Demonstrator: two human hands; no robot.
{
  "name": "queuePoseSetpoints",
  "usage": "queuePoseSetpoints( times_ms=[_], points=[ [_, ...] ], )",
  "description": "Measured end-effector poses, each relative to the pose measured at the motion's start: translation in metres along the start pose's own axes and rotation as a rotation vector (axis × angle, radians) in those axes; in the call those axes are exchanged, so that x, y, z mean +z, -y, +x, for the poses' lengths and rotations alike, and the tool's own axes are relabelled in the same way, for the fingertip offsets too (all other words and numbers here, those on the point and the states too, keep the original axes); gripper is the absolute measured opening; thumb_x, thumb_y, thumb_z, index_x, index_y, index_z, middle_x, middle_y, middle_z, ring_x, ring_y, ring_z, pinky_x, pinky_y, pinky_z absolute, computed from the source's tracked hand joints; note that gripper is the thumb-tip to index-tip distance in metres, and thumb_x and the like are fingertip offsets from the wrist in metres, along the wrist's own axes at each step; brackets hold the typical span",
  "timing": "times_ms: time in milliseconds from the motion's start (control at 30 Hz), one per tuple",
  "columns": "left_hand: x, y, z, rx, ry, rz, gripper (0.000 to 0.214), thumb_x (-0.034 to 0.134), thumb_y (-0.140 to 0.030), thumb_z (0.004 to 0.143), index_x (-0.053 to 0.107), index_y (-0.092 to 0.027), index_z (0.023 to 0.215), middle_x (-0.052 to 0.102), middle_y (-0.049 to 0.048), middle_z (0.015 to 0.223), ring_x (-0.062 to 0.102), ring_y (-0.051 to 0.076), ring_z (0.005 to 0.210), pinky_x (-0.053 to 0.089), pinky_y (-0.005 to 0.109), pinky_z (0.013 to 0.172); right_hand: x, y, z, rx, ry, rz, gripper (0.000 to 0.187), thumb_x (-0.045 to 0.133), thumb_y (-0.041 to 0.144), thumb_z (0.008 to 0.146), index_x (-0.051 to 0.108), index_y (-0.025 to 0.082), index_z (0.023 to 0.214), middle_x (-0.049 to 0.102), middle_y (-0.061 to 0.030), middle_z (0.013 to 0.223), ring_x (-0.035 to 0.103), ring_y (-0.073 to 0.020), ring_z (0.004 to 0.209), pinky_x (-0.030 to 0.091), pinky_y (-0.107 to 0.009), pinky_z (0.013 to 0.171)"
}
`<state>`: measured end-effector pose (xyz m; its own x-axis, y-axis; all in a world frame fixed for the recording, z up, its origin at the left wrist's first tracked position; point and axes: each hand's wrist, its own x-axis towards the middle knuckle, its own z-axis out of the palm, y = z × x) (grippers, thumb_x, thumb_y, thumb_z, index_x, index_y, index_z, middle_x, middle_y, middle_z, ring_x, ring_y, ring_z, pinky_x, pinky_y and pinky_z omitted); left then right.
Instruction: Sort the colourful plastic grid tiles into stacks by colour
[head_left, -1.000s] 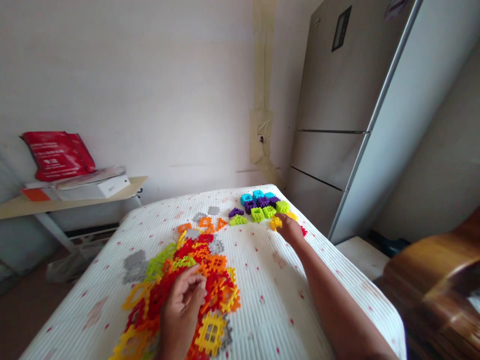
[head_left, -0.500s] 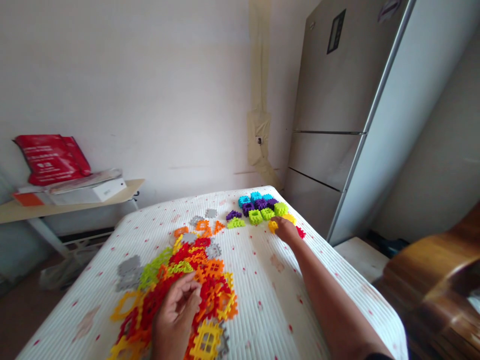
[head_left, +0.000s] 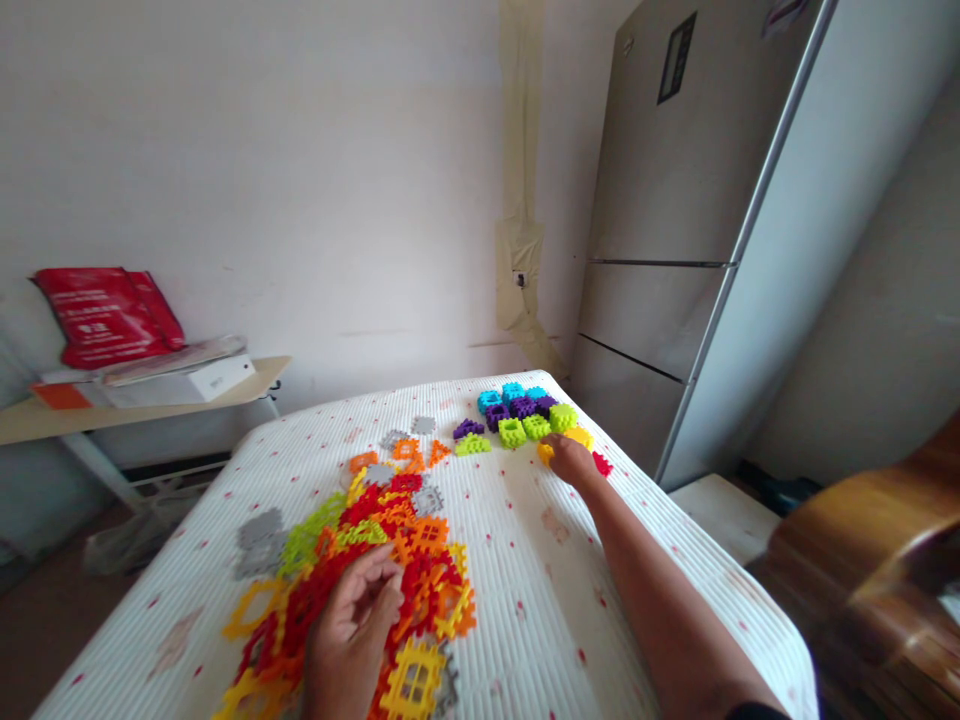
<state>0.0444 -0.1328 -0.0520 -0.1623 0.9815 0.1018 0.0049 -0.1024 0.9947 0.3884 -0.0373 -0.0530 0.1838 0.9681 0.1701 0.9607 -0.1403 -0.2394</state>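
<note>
My left hand (head_left: 352,630) rests on a heap of flat plastic building tiles (head_left: 390,545) in red, orange, yellow and green, its fingers curled loosely with nothing plainly in them. My right hand (head_left: 571,462) reaches far across the white cloth-covered table (head_left: 525,560). Its fingers close around a small yellow block (head_left: 545,452), beside a red block (head_left: 602,464). Just beyond stands a cluster of assembled cubes (head_left: 525,412) in blue, purple, green and yellow.
Grey tiles (head_left: 259,540) lie at the heap's left edge. A tall grey refrigerator (head_left: 675,230) stands at the right behind the table. A low shelf (head_left: 150,395) at left carries a white box and a red bag (head_left: 105,312). Wooden furniture (head_left: 870,560) is at far right.
The right hand has stayed at the yellow block, shifting slightly. The left hand's fingers have barely moved on the heap. The view has drifted a little.
</note>
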Motion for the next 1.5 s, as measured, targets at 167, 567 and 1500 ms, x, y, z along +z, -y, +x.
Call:
queuePoseSetpoints(
  times_ms=[167, 567, 1500],
  points=[
    [0.000, 0.000, 0.000, 0.004, 0.004, 0.012, 0.054, 0.073, -0.045, 0.055, 0.061, -0.016, 0.098, 0.066, 0.0055, 0.080, 0.062, 0.019, 0.069, 0.051, 0.026, 0.055, -0.001, 0.004, -0.002, 0.037, 0.011, -0.004, 0.052, 0.045, 0.002, 0.076, 0.058, 0.024, 0.120, 0.059, -0.0075, 0.123, 0.060, -0.0242, 0.104, 0.049, -0.034, 0.082],
    [0.003, -0.009, -0.008, 0.100, -0.016, 0.026, 0.034, 0.065, -0.038, 0.066, 0.065, -0.016, 0.092, 0.066, 0.0054, 0.078, 0.062, 0.017, 0.069, 0.051, 0.026, 0.060, -0.004, 0.038, -0.016, -0.271, -0.165, 0.083, 0.047, 0.042, 0.005, 0.075, 0.060, 0.023, 0.115, 0.059, -0.0046, 0.122, 0.060, -0.0193, 0.102, 0.046, -0.030, 0.087],
    [-0.033, -0.038, 0.146, 0.052, -0.104, 1.020, 0.016, 0.058, -0.032, 0.068, 0.070, -0.021, 0.067, 0.068, 0.0074, 0.063, 0.065, 0.024, 0.069, 0.041, 0.027, 0.056, 0.036, 0.095, -0.043, -0.559, 0.035, 0.004, 0.019, 0.041, 0.016, 0.088, 0.060, 0.018, 0.086, 0.062, -0.0036, 0.094, 0.059, -0.0122, 0.082, 0.039, -0.019, 0.067]
  ],
)
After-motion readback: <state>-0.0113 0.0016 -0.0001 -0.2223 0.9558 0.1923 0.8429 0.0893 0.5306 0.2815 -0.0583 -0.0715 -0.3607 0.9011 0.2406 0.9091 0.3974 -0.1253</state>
